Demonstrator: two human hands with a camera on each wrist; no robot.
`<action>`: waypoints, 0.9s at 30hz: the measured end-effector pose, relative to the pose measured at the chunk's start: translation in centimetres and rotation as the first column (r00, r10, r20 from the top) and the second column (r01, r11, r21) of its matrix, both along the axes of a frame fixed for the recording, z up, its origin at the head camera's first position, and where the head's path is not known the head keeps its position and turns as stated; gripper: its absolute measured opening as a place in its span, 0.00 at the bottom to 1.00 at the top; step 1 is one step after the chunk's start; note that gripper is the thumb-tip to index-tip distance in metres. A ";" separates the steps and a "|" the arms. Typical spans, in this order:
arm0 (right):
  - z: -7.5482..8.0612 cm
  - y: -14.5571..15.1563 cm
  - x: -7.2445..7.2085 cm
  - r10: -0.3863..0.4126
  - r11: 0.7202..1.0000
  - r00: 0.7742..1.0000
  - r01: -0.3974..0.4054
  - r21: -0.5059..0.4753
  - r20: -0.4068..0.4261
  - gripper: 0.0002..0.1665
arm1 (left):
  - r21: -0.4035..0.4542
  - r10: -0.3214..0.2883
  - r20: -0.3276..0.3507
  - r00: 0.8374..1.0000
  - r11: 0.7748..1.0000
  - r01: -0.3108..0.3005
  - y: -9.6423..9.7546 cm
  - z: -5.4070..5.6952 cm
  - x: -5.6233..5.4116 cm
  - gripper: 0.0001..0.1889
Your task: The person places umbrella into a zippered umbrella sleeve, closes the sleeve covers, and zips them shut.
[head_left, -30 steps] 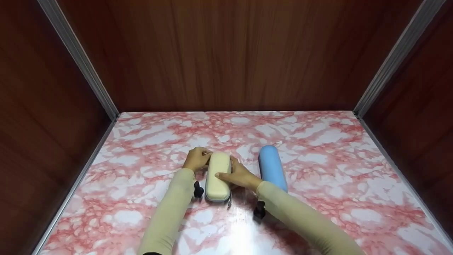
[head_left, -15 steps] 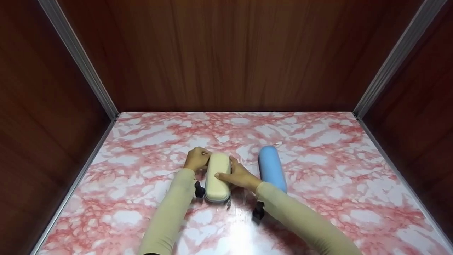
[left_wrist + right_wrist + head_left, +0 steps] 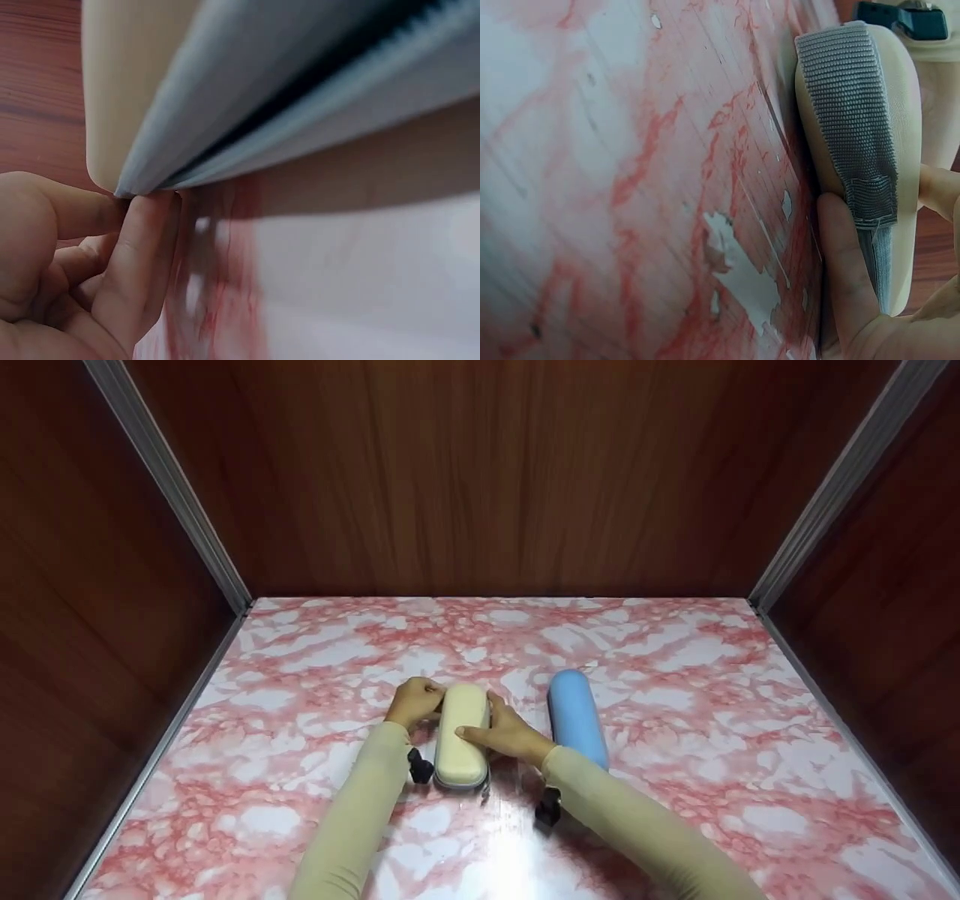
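A cream zip case [image 3: 463, 742] with a grey zip band lies lengthwise on the table in the head view. At its far left side, my left hand [image 3: 415, 701] pinches the edge with thumb and fingertips; whatever small part lies between them is hidden. The left wrist view shows a dark gap in the grey zip band [image 3: 225, 82], running up to those fingers. My right hand [image 3: 514, 733] grips the case from the right, thumb on top and fingers along the side. A ribbed grey strip [image 3: 847, 112] covers one end of the case in the right wrist view.
A blue case [image 3: 577, 720] lies just beyond my right wrist, partly behind the sleeve. The red-and-white marbled table [image 3: 300, 802] has worn patches near the case. Brown wood-grain panels [image 3: 480, 472] rise at the back and both sides.
My left hand has shifted slightly toward me along the case's left side. The right hand and both cases stay about where they were.
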State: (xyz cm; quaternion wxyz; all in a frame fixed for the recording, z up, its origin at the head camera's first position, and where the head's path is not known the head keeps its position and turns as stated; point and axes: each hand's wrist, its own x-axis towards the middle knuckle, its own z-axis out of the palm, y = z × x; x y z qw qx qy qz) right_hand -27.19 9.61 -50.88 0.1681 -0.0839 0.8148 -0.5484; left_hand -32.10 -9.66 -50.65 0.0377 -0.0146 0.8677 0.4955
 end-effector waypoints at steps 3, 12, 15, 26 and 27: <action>-0.1 0.0 0.0 0.008 1.000 1.000 -0.008 -0.026 -0.005 0.63 | 0.044 0.006 0.005 1.000 0.999 -0.006 0.0 -0.2 0.1 0.11; 0.0 0.0 0.0 -0.008 1.000 1.000 0.008 0.008 -0.020 0.63 | 0.093 0.003 0.049 0.999 0.996 -0.007 -0.3 -0.6 0.3 0.11; 0.1 0.0 0.0 -0.006 1.000 1.000 0.006 0.018 -0.020 0.63 | 0.090 -0.011 0.061 0.998 0.996 0.005 -0.5 -0.7 0.5 0.11; -0.2 0.1 -0.1 0.024 0.999 0.999 -0.024 -0.021 -0.033 0.62 | -0.003 -0.029 -0.003 1.000 1.000 0.029 -0.4 -0.4 1.0 0.08; -0.1 0.2 -0.1 0.030 0.999 0.999 -0.031 -0.025 -0.029 0.62 | -0.007 -0.029 -0.003 1.000 1.000 0.029 -0.3 -0.3 1.1 0.08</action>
